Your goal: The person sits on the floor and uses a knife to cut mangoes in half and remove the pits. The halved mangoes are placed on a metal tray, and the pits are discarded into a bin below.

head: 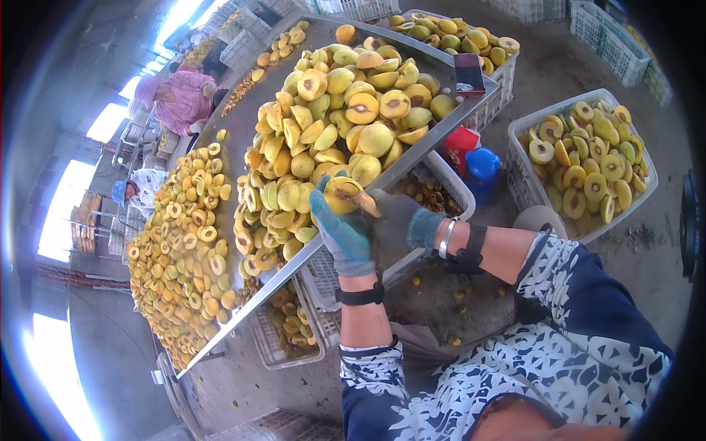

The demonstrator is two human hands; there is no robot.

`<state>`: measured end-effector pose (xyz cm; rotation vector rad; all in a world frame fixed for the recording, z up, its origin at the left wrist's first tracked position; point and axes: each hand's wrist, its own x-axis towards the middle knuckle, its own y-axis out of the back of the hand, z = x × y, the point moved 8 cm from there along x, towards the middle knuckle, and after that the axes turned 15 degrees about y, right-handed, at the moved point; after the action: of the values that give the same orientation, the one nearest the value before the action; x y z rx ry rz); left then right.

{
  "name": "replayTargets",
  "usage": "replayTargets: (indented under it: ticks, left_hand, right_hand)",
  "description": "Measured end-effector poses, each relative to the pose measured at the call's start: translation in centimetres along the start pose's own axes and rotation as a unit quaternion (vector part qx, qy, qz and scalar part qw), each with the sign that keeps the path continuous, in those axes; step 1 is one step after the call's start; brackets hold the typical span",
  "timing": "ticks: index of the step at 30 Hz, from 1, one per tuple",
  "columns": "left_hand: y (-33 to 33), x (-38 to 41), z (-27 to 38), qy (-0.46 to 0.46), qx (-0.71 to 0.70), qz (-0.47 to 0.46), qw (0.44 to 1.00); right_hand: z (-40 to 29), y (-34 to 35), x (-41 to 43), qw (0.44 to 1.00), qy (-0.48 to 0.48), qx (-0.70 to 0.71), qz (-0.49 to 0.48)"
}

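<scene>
My left hand (pixel 347 242), in a teal-coated knit glove, holds a halved yellow peach (pixel 337 194) above the table's near edge. The cut face shows a brown pit hollow. My right hand (pixel 394 218), in a dark grey glove with a teal cuff, is curled close against the fruit. A tan, finger-like tip (pixel 368 204) reaches from it to the peach; whether it is a bare thumb or a tool handle, I cannot tell. Just beyond my hands, a large heap of peach halves (pixel 331 138) covers the metal-edged table (pixel 411 144).
Below my hands sits a crate (pixel 463 195) with brown pits. Crates of peach halves stand at the right (pixel 515 135), far corner (pixel 510 82) and under the table (pixel 276 361). A phone (pixel 469 71) rests by a corner, near a blue-lidded jug (pixel 482 165). Two people (pixel 182 105) work across the table.
</scene>
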<state>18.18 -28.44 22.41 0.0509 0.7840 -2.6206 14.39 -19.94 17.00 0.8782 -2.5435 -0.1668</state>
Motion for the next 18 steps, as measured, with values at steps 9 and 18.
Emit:
replayTargets:
  ticks: [9, 18]
  left_hand:
    - [1.6, -1.4, 2.0, -0.089, 0.117, 0.030, 0.989]
    - [1.8, -1.7, 1.6, -0.096, 0.102, 0.061, 0.988]
  right_hand:
    - [-0.5, -2.5, 0.0, 0.996, 0.043, -0.070, -0.047]
    - [-2.1, -3.7, -0.8, 0.965, 0.160, -0.176, -0.109]
